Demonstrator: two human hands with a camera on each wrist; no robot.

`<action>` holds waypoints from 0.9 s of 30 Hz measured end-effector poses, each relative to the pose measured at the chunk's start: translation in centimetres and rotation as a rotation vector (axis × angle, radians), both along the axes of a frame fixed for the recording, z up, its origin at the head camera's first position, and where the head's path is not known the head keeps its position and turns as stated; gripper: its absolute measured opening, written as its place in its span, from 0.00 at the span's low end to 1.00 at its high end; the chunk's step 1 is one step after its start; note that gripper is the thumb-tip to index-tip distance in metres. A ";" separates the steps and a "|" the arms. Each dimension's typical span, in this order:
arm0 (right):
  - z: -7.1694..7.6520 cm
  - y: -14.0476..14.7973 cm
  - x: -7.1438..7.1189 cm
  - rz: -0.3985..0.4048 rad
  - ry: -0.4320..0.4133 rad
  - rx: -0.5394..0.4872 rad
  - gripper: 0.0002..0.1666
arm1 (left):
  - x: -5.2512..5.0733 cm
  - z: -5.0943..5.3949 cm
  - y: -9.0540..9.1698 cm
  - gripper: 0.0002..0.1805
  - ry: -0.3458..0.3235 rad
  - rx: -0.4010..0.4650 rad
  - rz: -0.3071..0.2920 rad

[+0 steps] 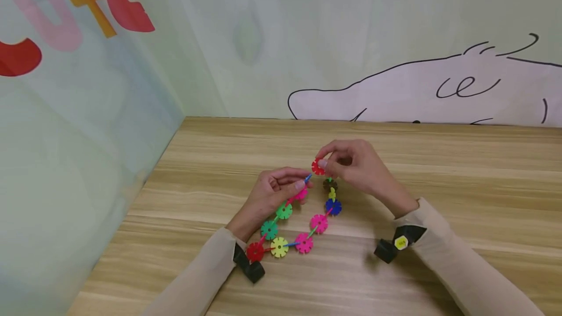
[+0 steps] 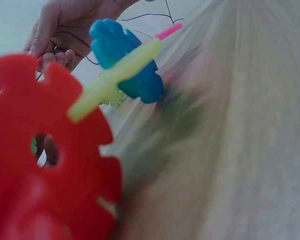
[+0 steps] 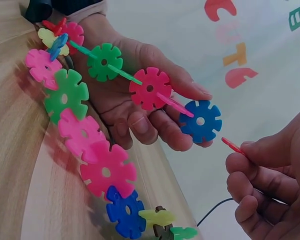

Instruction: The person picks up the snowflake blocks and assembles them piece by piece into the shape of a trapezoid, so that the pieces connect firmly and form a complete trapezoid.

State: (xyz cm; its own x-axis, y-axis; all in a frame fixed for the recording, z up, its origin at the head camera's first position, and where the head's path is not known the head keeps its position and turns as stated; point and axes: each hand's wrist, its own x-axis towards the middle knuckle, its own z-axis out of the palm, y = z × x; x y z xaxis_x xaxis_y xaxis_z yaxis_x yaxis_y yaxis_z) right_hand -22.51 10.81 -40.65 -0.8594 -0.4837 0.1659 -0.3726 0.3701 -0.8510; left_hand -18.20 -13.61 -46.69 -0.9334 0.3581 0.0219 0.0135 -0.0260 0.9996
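Observation:
A chain of notched plastic interlocking discs in several colours hangs in a loop between my hands. My left hand [image 1: 274, 191] pinches the blue disc [image 3: 209, 111] at one end between thumb and fingers. Beside it in the chain, a pink disc [image 3: 142, 95] and a green disc [image 3: 97, 70] lie across that palm. My right hand [image 1: 357, 165] pinches a red disc [image 3: 232, 145], seen edge-on close to the blue disc but apart from it. Below the right hand are a brown disc [image 1: 327, 187] and a dark blue disc [image 1: 333, 209]. Fingers hide whether the red disc joins the chain.
The wooden table [image 1: 193, 160] lies beneath the hands and chain. A printed backdrop [image 1: 263, 62] stands along its back and left sides. Black camera mounts [image 1: 386, 251] are strapped at both wrists. At the loop's near side are a yellow disc [image 1: 279, 252] and another red disc [image 1: 252, 253].

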 end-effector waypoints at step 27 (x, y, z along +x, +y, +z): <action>-1.1 -0.9 0.3 0.079 -0.086 -0.041 0.09 | 0.0 -0.2 -0.1 0.22 0.049 -0.043 0.056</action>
State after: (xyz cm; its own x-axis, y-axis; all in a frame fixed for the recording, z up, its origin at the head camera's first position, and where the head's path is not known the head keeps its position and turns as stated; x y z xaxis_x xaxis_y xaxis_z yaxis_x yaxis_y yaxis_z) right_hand -22.23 9.93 -41.78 -0.8306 -0.5451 0.1144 -0.3247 0.3070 -0.8946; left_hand -18.24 -13.73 -46.89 -0.9502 0.3072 0.0533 0.0621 0.0192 0.9979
